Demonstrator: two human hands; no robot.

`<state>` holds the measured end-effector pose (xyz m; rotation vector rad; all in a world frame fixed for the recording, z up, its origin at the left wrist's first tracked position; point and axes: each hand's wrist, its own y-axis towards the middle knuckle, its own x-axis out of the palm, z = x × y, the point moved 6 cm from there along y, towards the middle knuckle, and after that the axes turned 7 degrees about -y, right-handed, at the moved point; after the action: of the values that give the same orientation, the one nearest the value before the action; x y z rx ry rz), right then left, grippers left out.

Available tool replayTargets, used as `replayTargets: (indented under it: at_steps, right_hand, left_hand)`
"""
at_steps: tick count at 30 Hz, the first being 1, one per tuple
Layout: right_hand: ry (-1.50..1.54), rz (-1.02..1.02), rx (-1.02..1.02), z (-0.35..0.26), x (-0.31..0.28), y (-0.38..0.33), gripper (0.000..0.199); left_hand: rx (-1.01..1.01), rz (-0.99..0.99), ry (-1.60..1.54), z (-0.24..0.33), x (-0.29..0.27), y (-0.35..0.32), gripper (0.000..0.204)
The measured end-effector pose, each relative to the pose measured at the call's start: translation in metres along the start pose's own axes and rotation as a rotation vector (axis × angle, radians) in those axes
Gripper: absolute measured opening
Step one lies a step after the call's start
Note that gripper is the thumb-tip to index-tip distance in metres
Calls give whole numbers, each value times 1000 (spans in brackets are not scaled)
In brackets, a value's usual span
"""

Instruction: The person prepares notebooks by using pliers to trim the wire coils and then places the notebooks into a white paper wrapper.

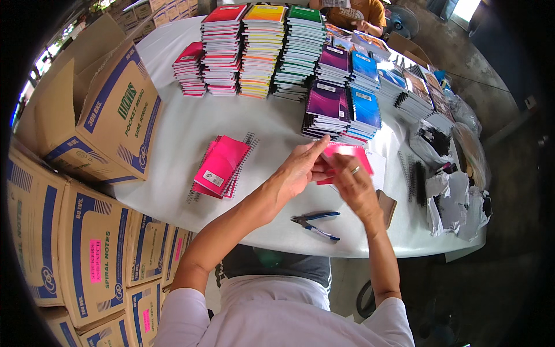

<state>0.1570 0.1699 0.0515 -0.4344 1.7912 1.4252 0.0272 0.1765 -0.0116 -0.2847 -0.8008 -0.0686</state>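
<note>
The table (254,121) is pale and smooth, its near edge curving round in front of the person standing at it. Tall red (222,52), yellow (263,52) and green (300,52) stacks line its far side, with purple (327,104) and blue (365,110) ones to their right. Cartons (95,231) are piled on the left, and an open box (115,110) sits above them. Beyond the table I see a grey floor (474,75), a fan (400,22) and another person (363,13), cut off at the top.

The pink notebook (359,157) is up in both hands, over the table near the purple stack. The left hand (303,165) pinches its left side between thumb and fingers. The right hand (352,180), ringed, is bent over its front; it is blurred, and I can't tell whether it grips. The fingers hide part of the cover, and glare whitens some of it.

A pink pile (217,168) lies to the left, pliers (315,224) nearer the edge. What fills the torn bags (452,202) on the right is hard to make out.
</note>
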Motion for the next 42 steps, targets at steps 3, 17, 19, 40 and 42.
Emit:
replayTargets:
  at_steps: [3,17,19,40,42]
  right_hand:
    - [-53,109,-13,-28,2,-19,50]
    - [97,184,590,15,-21,-70,22]
    - [171,128,550,18,-16,-54,23]
    - [1083,-10,802,-53,80,-100,22]
    - [1054,-23,809,-53,81,-97,26]
  left_hand:
    - [74,109,231,3,-8,-5,50]
    - [136,34,-83,16,-52,20,29]
    - [100,26,-114,16,-51,24,27]
    - [302,-65,807,-38,-87,-124,86]
    - [373,-31,887,-32,-83,-123,91]
